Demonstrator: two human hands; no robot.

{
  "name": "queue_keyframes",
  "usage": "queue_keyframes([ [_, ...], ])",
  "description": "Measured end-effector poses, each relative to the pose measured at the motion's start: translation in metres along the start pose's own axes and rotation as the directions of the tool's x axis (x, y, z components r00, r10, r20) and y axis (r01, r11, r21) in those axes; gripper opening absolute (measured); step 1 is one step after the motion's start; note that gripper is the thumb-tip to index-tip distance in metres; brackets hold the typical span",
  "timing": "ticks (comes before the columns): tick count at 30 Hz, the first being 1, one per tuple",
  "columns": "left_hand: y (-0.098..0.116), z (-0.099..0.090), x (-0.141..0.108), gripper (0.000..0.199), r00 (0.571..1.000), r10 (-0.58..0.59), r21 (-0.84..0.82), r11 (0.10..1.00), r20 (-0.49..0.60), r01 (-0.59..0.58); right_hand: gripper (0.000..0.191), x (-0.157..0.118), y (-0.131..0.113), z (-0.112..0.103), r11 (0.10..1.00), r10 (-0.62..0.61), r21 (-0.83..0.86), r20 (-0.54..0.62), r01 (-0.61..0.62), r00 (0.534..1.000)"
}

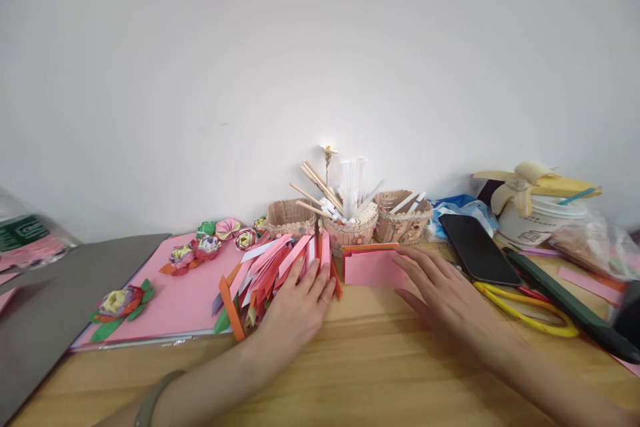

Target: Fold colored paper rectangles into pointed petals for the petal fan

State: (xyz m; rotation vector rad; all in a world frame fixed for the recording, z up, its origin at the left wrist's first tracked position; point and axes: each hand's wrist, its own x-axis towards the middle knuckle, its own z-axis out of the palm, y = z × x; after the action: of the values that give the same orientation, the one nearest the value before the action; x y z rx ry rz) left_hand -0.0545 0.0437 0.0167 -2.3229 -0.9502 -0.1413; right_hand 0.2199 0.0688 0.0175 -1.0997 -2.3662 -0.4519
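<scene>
My left hand [303, 297], fingers stretched out, rests against a loose heap of paper strips [270, 273] in pink, red, orange and white. To its right, a stack of pink paper rectangles [373, 268] stands or leans in front of the baskets, with orange and red edges showing behind. My right hand [440, 293] is at the stack's right end, its fingers spread and extended over that edge. Nothing shows gripped in either hand. The right hand is slightly blurred.
Small woven baskets [290, 219] with sticks and cotton swabs line the wall. Folded paper flowers [120, 303] lie on pink sheets [185, 300] at left. At right are a phone [480, 250], yellow-handled scissors [530, 313], a dark green cutter [570, 303] and a peeled banana [545, 181] on a tub [540, 220].
</scene>
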Motion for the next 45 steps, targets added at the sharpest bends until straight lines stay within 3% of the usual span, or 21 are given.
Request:
queue_keyframes([
  [4,0.005,0.004,0.003,0.032,0.996,-0.082,0.018,0.997,0.043,0.081,0.036,0.017,0.005,0.009,0.999,0.005,-0.037,0.010,-0.005,1.000],
  [7,0.007,0.010,0.005,0.030,0.994,-0.105,0.019,0.994,0.021,0.105,0.026,0.025,0.007,0.015,0.999,0.016,-0.041,0.012,-0.016,1.000],
  [10,0.008,0.011,0.005,0.032,0.997,-0.063,0.001,0.998,-0.044,0.064,0.019,0.031,0.010,0.016,0.999,0.037,-0.031,-0.008,-0.037,0.999],
  [15,0.009,0.007,0.004,0.031,0.985,0.088,-0.064,0.993,-0.151,-0.099,0.019,0.040,0.018,0.012,0.997,0.052,0.060,-0.075,-0.047,0.996],
  [21,0.011,0.005,0.004,0.024,0.964,0.002,-0.181,0.982,-0.265,-0.052,0.019,0.042,0.017,-0.003,0.974,0.077,0.227,-0.225,-0.024,0.971],
  [23,0.013,-0.001,0.004,0.020,0.938,-0.049,-0.248,0.968,-0.344,-0.040,0.015,0.034,0.008,-0.014,0.965,0.037,0.260,-0.247,0.029,0.968],
  [26,0.019,-0.015,0.002,0.022,0.884,-0.163,-0.351,0.936,-0.438,-0.001,0.008,0.011,-0.010,-0.030,0.941,-0.124,0.286,-0.209,0.182,0.970],
  [28,0.025,-0.023,0.000,0.027,0.863,-0.189,-0.414,0.910,-0.468,-0.025,0.023,-0.007,-0.023,-0.037,0.900,-0.297,0.291,-0.133,0.323,0.946],
  [30,0.031,-0.027,-0.001,0.024,0.875,-0.157,-0.467,0.880,-0.457,-0.086,0.036,-0.022,-0.033,-0.040,0.864,-0.395,0.318,-0.054,0.390,0.917],
  [33,0.039,-0.026,-0.004,0.022,0.915,-0.073,-0.500,0.853,-0.397,-0.149,0.039,-0.033,-0.040,-0.039,0.849,-0.385,0.392,-0.001,0.354,0.923],
  [35,0.042,-0.023,-0.006,0.027,0.928,-0.074,-0.514,0.848,-0.364,-0.134,0.038,-0.035,-0.040,-0.038,0.843,-0.353,0.445,0.034,0.302,0.935],
  [40,0.041,-0.017,-0.007,0.029,0.943,-0.057,-0.570,0.808,-0.329,-0.150,0.029,-0.037,-0.035,-0.035,0.816,-0.291,0.546,0.102,0.190,0.951],
  [45,0.036,-0.022,-0.005,0.032,0.935,-0.074,-0.600,0.784,-0.348,-0.162,0.016,-0.044,-0.035,-0.028,0.785,-0.121,0.618,0.221,-0.043,0.968],
])
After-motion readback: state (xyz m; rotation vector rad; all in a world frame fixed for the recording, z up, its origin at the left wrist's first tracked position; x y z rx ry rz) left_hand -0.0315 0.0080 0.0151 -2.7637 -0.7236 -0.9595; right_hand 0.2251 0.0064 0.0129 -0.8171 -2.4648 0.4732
